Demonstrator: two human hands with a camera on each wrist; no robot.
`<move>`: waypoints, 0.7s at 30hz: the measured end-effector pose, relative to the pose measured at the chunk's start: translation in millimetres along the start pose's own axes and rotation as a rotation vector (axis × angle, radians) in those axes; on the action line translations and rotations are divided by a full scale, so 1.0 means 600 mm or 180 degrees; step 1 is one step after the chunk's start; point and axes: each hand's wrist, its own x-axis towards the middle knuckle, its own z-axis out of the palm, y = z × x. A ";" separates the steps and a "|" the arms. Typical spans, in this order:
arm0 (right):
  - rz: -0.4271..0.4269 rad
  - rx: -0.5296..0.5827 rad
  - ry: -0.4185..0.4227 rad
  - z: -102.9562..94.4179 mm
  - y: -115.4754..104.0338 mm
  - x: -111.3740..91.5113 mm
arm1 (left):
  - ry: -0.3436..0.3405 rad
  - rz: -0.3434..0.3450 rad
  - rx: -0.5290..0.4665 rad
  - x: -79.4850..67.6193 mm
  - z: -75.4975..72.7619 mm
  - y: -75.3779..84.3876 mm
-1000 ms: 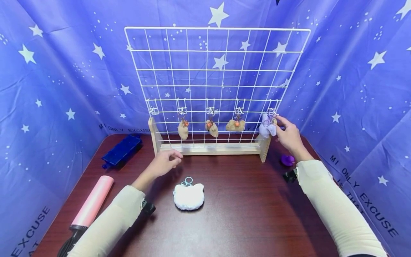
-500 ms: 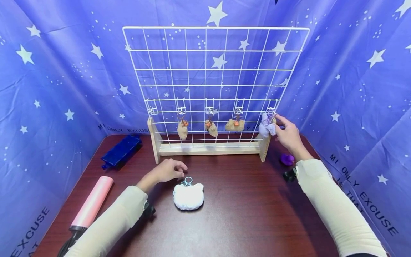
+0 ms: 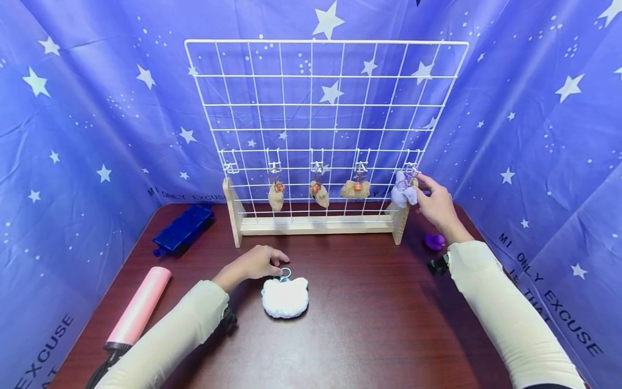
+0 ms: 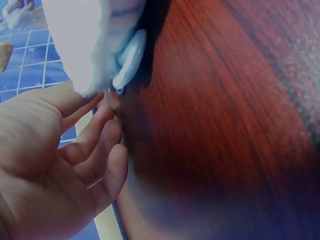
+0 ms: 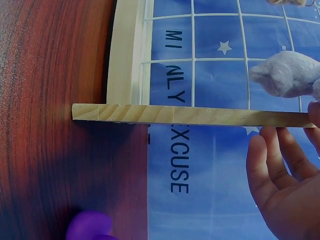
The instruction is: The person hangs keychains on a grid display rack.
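Note:
A white fluffy cat-shaped pouch (image 3: pixel 285 298) with a light blue key ring (image 3: pixel 285 273) lies on the table. My left hand (image 3: pixel 257 262) reaches over it, thumb right at the ring and index finger stretched past it. In the left wrist view, the fingers of my left hand (image 4: pixel 75 150) are loosely bent below the white pouch (image 4: pixel 87 45). A lavender plush keychain (image 3: pixel 403 194) hangs from the rightmost hook of the white wire grid (image 3: pixel 328 105). My right hand (image 3: pixel 437 204) is beside it, fingertips at the hook and the wooden upright (image 5: pixel 200 115); its grip is partly hidden.
Several tan plush keychains (image 3: pixel 356 189) hang on hooks along the grid; the leftmost hook (image 3: pixel 231 168) carries nothing. A blue tray-like object (image 3: pixel 183 229) and a pink pump-like cylinder (image 3: pixel 138 308) lie at left. A purple object (image 3: pixel 434 241) lies below the right hand.
My left hand has moved down and to the right, from in front of the grid's base to the pouch's ring. My right hand has stayed at the lavender plush keychain.

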 end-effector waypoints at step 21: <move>0.0016 0.0002 -0.0010 0.000 0.000 0.000 | 0.0112 0.0026 0.0122 0.002 0.010 0.002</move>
